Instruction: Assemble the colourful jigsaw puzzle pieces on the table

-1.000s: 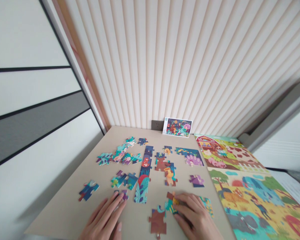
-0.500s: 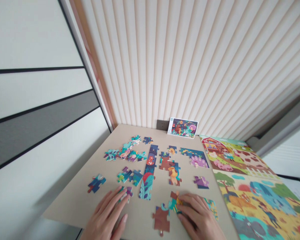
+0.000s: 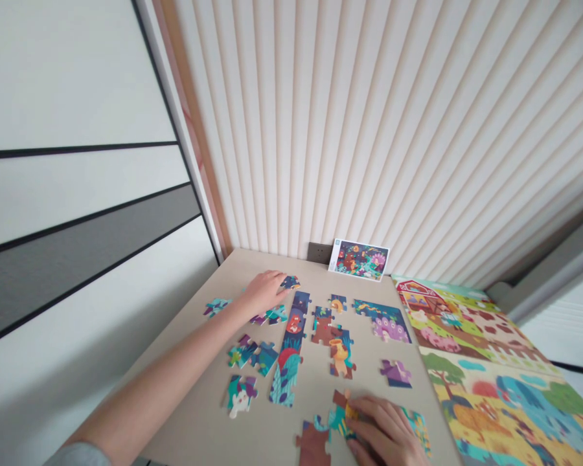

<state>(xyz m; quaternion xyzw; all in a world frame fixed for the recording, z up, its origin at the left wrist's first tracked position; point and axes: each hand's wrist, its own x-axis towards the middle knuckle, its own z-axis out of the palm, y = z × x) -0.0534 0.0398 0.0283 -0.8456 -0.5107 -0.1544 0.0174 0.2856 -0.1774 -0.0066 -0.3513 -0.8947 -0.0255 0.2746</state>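
Note:
My left hand (image 3: 266, 291) reaches to the back of the table, its fingers at a dark blue puzzle piece (image 3: 290, 282); whether it grips the piece is hard to tell. At the front right, the fingers of my right hand (image 3: 383, 427) rest on a teal and yellow piece (image 3: 339, 419), beside a brown piece (image 3: 313, 445). Between the hands stand a joined vertical strip (image 3: 291, 346), a brown bear section (image 3: 324, 329) and an orange animal section (image 3: 341, 353). A white and purple piece (image 3: 240, 393) lies at the front left.
A picture card (image 3: 359, 259) leans on the pleated wall by a dark socket (image 3: 319, 252). Joined purple pieces (image 3: 390, 328) and a loose purple piece (image 3: 396, 373) lie right of centre. Farm (image 3: 444, 317) and animal (image 3: 510, 401) puzzles cover the right side.
My left hand has moved from the white and purple piece at the front left to the dark blue piece at the back. My right hand stays at the teal and yellow piece. The view has shifted slightly.

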